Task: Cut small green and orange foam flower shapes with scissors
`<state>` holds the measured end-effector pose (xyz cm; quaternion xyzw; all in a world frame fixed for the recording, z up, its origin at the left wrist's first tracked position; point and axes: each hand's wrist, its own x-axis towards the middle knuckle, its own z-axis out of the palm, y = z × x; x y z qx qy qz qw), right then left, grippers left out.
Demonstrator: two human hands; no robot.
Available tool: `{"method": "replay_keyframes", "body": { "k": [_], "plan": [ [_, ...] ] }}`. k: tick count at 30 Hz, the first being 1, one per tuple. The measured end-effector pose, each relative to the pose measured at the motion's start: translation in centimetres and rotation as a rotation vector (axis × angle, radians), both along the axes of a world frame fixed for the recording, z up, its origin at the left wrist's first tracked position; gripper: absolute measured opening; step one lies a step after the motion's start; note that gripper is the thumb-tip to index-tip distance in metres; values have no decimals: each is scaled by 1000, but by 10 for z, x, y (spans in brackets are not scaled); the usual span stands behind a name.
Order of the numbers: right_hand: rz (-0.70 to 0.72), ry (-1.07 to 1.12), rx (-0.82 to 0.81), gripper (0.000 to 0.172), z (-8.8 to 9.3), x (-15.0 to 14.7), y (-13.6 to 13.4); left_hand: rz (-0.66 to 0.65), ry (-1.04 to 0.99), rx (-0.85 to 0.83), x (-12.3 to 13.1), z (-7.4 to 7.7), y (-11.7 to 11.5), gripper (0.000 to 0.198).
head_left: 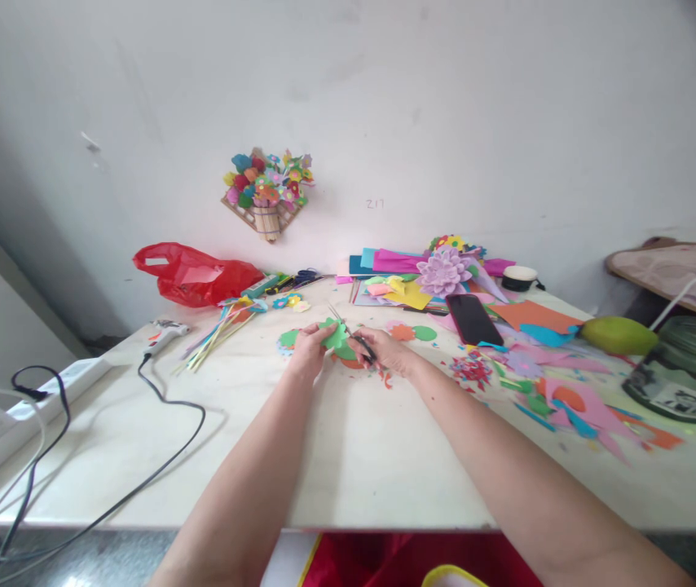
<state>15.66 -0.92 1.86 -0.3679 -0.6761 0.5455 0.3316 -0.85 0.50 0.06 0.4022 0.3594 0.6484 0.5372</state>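
Between the fingers of my left hand (307, 350) is a green foam-like sheet piece (336, 337) with a scalloped edge. My right hand (389, 350) is closed round the dark handles of a pair of scissors (363, 346), whose blades point up and left against the green piece. Under and beside my hands lie green and orange cut shapes, among them an orange flower shape (403, 332) and a green oval (425, 333). Small orange scraps (388, 380) lie just below my right hand.
At left are a glue gun (169, 329) with its cord, a power strip (60, 399) and a red plastic bag (195, 273). At right stand a phone (473, 319), a glass jar (684, 371) and many scraps (580, 399). A flower basket (267, 196) hangs on the wall.
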Motion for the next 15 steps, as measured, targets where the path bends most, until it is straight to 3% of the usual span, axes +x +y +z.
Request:
{"method": "replay_keyframes", "body": {
  "k": [7, 15],
  "plan": [
    [11, 46, -7, 16, -3, -1, 0, -13, -14, 5, -2, -2, 1, 26],
    [9, -7, -2, 24, -1, -1, 0, -11, -25, 16, -1, -3, 3, 25]
  ]
}}
